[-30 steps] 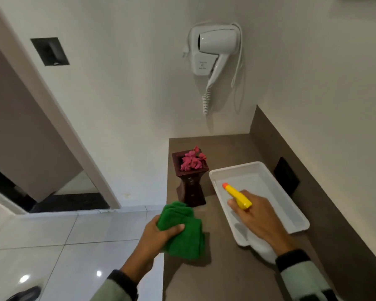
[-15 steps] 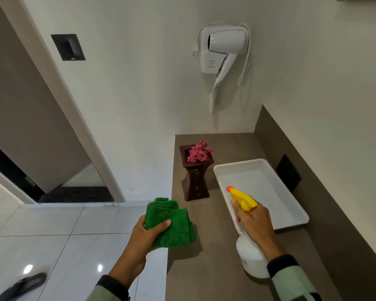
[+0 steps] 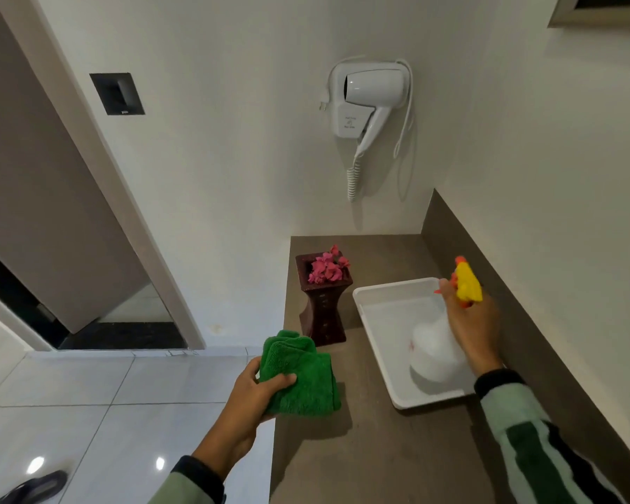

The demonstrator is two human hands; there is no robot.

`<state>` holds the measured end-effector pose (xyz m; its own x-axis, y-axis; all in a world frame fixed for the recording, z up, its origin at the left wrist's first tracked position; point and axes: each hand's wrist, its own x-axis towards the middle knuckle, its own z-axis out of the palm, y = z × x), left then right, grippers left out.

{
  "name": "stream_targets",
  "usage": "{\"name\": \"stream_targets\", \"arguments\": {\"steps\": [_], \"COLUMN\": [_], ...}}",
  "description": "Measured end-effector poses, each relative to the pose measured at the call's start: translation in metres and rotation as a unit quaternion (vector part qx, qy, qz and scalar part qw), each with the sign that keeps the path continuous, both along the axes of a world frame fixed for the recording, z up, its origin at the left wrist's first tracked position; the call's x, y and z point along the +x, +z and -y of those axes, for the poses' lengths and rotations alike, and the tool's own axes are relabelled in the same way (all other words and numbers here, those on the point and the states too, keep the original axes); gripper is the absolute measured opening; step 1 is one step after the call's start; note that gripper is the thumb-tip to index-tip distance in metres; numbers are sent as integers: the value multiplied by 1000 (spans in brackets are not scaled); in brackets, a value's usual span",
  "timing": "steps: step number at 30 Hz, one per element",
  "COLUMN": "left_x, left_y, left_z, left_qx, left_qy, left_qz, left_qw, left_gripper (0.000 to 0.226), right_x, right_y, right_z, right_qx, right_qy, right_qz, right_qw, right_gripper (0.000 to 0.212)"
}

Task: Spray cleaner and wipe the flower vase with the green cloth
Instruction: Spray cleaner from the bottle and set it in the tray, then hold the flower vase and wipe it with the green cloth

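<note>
since half a second ago the right hand [image 3: 468,323], gripping the spray bottle [image 3: 437,352], has lifted it over the white tray [image 3: 375,321], its label blurred, while the left hand [image 3: 255,394] stays clenched on the green cloth [image 3: 302,376] near the flower vase [image 3: 324,307].

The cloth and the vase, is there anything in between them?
No. In the head view only bare brown counter shows between the green cloth, held in the left hand, and the vase.
</note>
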<state>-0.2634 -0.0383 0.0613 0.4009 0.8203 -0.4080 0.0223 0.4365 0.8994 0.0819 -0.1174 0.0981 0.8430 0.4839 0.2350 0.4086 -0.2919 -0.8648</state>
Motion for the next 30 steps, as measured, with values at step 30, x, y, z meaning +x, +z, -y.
{"name": "stream_targets", "arguments": {"steps": [30], "left_x": [65], "left_y": [84], "left_z": [-87], "left_qx": [626], "left_qy": [-277], "left_qz": [-207], "left_qw": [699], "left_gripper": [54], "right_x": [-145], "right_y": [-73], "right_z": [-18], "right_qx": [2], "right_qy": [192], "right_qz": [-371], "right_qw": [909], "right_gripper": [29]}}
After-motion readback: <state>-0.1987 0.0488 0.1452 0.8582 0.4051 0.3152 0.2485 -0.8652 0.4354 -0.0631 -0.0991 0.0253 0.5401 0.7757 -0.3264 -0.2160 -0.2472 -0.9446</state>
